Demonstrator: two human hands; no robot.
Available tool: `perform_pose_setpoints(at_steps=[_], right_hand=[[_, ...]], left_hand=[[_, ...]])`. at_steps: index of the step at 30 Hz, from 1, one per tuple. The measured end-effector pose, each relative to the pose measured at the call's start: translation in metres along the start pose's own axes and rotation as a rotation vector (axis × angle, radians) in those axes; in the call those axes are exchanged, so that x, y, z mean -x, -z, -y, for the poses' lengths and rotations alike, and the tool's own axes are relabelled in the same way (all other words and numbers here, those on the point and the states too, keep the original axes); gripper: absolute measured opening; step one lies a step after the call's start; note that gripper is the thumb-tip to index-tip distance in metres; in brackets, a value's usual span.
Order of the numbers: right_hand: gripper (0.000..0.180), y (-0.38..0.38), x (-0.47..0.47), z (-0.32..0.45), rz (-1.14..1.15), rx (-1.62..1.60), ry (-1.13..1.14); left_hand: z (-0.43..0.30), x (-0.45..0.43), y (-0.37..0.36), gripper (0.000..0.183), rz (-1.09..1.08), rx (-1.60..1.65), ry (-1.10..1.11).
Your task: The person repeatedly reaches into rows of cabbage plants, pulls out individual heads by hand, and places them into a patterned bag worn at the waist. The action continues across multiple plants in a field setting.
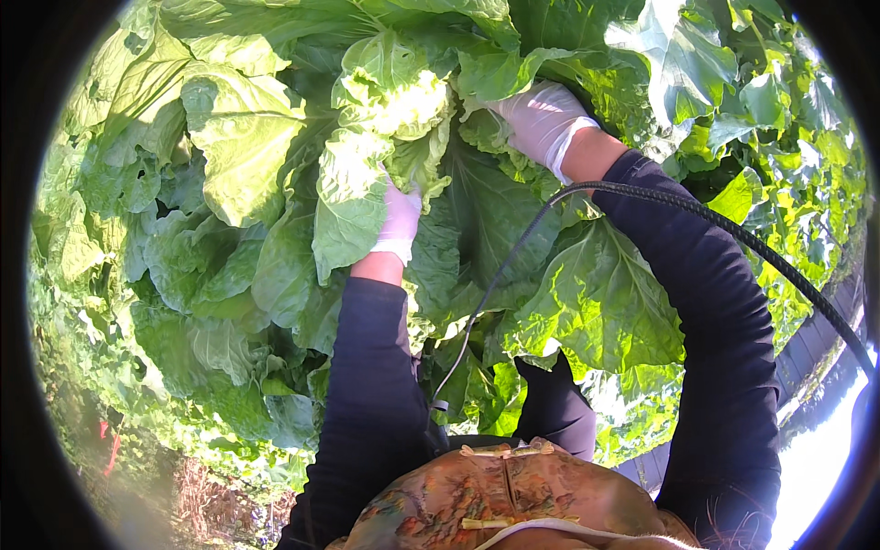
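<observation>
A head of leafy cabbage-like greens (419, 155) with crinkled pale inner leaves stands between my hands. My left hand (399, 214), in a thin whitish glove, reaches in at its near side. A broad leaf (352, 220) covers most of the fingers of that hand. My right hand (540, 124), gloved the same way, is at the right side of the head. Its fingertips disappear among the leaves under a curled green leaf (498, 72). Whether either hand grips anything is hidden.
Large outer leaves (237, 137) crowd the left, and a wide leaf (605, 295) spreads below my right forearm. A black braided cable (687, 204) arcs across that forearm and down toward my body. Grey edging (815, 347) runs along the right; red strips (112, 450) show lower left.
</observation>
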State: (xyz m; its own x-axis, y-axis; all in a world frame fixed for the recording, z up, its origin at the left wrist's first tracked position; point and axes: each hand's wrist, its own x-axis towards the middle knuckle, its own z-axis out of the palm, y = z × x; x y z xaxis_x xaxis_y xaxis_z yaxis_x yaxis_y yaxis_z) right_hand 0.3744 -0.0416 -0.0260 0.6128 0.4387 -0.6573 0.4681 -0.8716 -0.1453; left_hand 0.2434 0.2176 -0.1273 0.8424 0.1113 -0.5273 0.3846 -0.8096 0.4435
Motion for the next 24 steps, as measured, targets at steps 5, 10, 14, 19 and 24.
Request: perform_pose_setpoints(at_steps=[5,10,14,19,24], right_hand=[[0.041,0.005,-0.002,-0.004,0.047,-0.002,0.009],[0.037,0.027,-0.004,0.003,-0.113,-0.342,0.006],[0.04,0.031,-0.012,0.008,-0.326,-0.398,0.18],[0.063,0.031,-0.021,0.019,-0.291,-0.384,0.248],[0.079,0.042,-0.018,0.016,-0.241,-0.524,0.099]], left_hand=[[-0.014,0.006,0.011,0.093,-0.068,-0.084,-0.135],[-0.048,0.003,0.041,0.076,0.028,0.107,0.02],[-0.064,0.001,0.061,0.069,-0.039,0.227,-0.082],[-0.068,-0.004,0.06,0.065,-0.111,0.185,-0.221],[-0.072,-0.003,0.06,0.066,-0.274,0.143,-0.369]])
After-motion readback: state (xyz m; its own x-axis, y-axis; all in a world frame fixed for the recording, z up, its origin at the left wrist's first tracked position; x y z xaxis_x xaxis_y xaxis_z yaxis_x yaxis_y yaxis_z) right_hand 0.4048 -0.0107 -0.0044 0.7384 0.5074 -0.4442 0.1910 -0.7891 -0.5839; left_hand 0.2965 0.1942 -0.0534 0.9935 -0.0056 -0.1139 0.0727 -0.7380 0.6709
